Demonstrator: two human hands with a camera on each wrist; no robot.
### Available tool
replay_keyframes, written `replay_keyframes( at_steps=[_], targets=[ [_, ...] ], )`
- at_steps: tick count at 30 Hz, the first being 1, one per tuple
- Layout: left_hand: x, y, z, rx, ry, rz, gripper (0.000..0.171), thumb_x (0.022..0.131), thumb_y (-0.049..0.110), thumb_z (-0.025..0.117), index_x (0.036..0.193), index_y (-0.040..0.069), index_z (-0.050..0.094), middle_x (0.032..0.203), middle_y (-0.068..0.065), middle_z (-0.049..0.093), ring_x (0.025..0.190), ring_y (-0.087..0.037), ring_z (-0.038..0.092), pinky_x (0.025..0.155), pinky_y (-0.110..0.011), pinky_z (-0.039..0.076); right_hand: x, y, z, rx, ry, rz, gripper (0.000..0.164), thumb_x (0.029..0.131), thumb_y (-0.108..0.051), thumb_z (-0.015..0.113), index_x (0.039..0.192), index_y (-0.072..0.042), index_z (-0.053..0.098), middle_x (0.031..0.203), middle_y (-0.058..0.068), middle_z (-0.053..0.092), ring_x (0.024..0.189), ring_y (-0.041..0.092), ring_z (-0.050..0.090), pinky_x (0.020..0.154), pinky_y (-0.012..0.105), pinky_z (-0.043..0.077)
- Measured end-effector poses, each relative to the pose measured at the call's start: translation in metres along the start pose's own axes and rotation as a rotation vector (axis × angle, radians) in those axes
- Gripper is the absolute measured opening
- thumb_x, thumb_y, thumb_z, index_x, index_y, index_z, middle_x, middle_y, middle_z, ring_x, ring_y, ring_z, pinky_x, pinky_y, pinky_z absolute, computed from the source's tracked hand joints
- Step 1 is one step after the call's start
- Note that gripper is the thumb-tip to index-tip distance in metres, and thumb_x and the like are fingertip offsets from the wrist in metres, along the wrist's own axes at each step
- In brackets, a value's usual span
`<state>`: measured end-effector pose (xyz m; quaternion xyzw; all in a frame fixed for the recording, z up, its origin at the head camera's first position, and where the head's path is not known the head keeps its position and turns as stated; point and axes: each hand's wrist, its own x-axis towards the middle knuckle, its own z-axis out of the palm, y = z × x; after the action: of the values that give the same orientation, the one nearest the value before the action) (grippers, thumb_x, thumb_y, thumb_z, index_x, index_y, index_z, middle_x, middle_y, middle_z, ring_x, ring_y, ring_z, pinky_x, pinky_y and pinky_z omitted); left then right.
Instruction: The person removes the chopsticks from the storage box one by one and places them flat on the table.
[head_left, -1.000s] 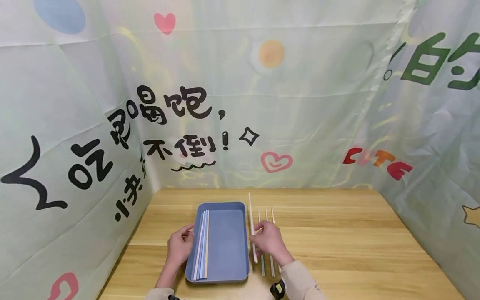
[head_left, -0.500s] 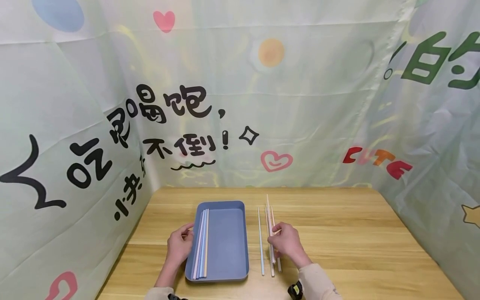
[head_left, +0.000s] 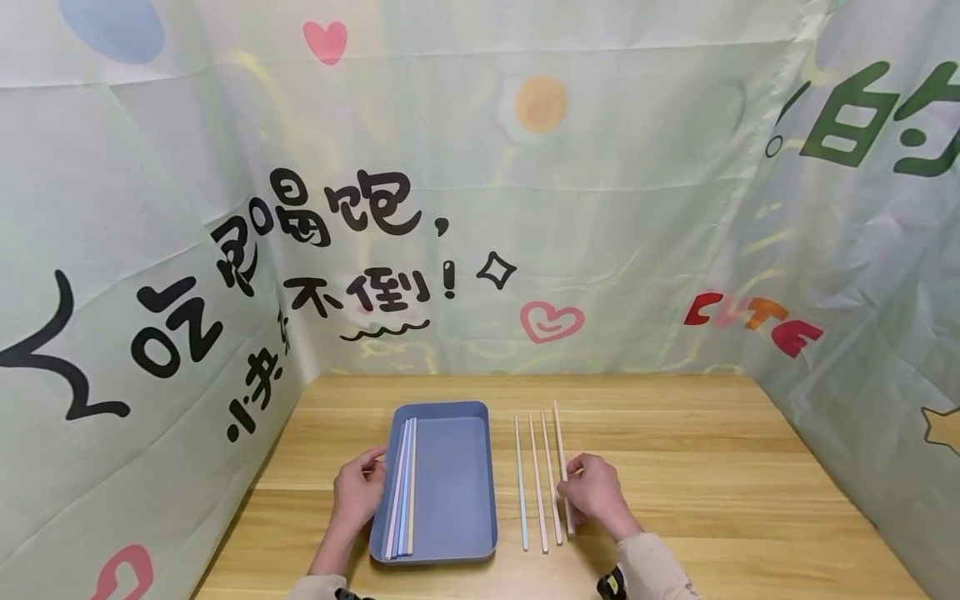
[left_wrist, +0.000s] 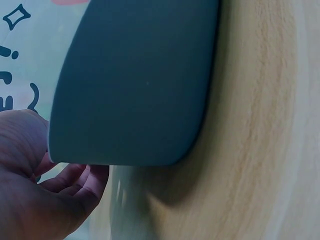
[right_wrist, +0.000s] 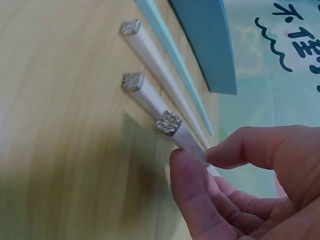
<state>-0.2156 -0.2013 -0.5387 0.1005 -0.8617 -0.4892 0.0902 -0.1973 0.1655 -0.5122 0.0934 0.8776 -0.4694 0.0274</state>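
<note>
My right hand (head_left: 594, 490) pinches a pale chopstick (head_left: 560, 442) between thumb and fingers, at the right end of a row of chopsticks on the table. In the right wrist view, the held chopstick's glittery silver end (right_wrist: 169, 123) overlaps a neighbouring chopstick. To its left lie a light blue chopstick (head_left: 521, 492) and two pale ones, roughly parallel and apart. My left hand (head_left: 360, 492) grips the left edge of a blue-grey tray (head_left: 457, 483), its fingers partly hidden by the tray in the left wrist view (left_wrist: 135, 90). Several pastel chopsticks (head_left: 405, 492) lie side by side along the tray's left side.
The wooden table (head_left: 712, 483) extends to the right of the chopstick row. Printed fabric curtains (head_left: 622, 250) with black lettering and hearts enclose the table at the back and both sides.
My right hand has carried the pinched chopstick from beside the tray's right edge, over the others, to the row's right end, and lowered it. The left hand and tray stay put.
</note>
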Motion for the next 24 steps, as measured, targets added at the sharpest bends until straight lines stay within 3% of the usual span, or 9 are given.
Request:
replay_keyframes(
  at_steps=[24],
  targets=[
    [0.0017,-0.0019,0.0005,-0.008,0.006,-0.001,0.034,0.102,0.004,0.060,0.135,0.004,0.071,0.104,-0.015,0.071,0.087,-0.018,0.062,0.067,-0.022,0.050,-0.0016,0.0066,0.0000,-0.066,-0.013,0.016,0.021,0.078,0.004,0.072,0.098,0.007,0.064,0.089,0.018,0.063,0.055,0.017,0.064,0.046,0.032,0.057]
  ],
)
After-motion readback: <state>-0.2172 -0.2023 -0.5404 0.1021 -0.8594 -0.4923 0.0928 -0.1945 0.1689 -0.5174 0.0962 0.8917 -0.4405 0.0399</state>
